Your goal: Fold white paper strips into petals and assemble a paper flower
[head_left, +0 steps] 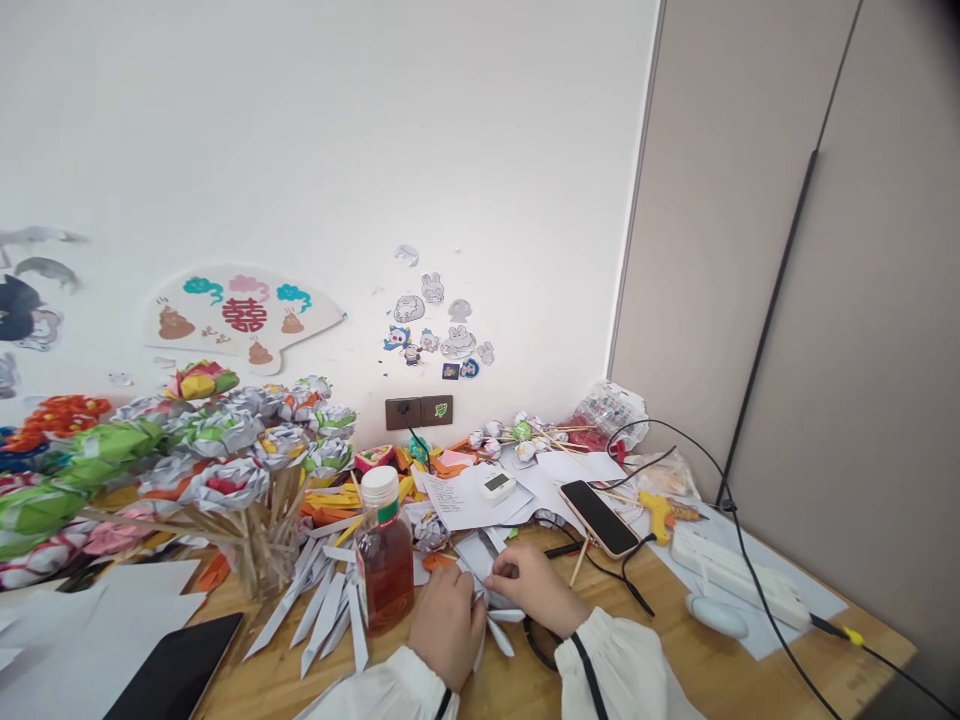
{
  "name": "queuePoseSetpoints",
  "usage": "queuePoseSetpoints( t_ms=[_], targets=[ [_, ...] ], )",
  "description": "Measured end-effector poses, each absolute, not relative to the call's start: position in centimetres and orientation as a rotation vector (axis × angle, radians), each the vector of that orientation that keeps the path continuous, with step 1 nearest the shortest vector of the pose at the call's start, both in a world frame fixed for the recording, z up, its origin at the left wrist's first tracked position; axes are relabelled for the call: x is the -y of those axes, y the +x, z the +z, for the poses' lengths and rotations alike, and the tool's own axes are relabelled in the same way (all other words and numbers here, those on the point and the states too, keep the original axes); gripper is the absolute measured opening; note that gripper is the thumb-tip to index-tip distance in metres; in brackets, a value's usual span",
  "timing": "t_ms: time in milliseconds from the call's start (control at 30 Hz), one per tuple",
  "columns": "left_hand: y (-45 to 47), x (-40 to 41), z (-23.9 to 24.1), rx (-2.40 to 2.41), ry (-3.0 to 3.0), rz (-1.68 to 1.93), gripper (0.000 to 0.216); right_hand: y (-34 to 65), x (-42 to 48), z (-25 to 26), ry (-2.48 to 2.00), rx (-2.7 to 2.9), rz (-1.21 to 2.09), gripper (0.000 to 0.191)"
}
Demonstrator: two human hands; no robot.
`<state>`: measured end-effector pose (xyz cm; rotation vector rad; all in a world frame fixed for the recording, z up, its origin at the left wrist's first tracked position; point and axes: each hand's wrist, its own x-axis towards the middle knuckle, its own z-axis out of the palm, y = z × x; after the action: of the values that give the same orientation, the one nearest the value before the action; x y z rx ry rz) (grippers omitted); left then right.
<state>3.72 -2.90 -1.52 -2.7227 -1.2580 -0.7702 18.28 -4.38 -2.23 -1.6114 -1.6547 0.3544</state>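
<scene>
Both my hands rest on the wooden desk (795, 670) at the bottom centre, in white sleeves. My left hand (447, 625) is curled, knuckles up, over a small piece of white folded paper (491, 590). My right hand (534, 588) pinches the same paper from the right, fingers bent. Folded white paper strips (322, 610) lie fanned out to the left of the hands. A bottle of amber liquid with a white cap (384, 555) stands just left of my left hand.
A jar of paper flowers on sticks (225, 470) fills the left. A phone (598, 517) with a cable, a yellow glue gun (660, 512), a power strip (739, 575), a white mouse (716, 615) and a dark tablet (176, 670) lie around. Stickers cover the wall.
</scene>
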Motion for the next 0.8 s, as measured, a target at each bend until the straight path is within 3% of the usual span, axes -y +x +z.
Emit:
queuePoseSetpoints(
  t_ms=[267,533,800],
  targets=[
    [3.2,3.6,0.2,1.076,-2.726,-0.893,0.029,18.1,4.7,-1.2,-1.402,1.554,0.457,0.007],
    [3.1,2.7,0.2,1.054,-2.571,-1.209,0.022,17.5,5.2,-0.2,-1.360,1.519,0.241,0.011],
    [3.1,3.0,0.3,1.117,-2.498,-1.258,0.022,16.9,5.8,0.1,-1.222,1.711,-0.046,0.015]
  ],
)
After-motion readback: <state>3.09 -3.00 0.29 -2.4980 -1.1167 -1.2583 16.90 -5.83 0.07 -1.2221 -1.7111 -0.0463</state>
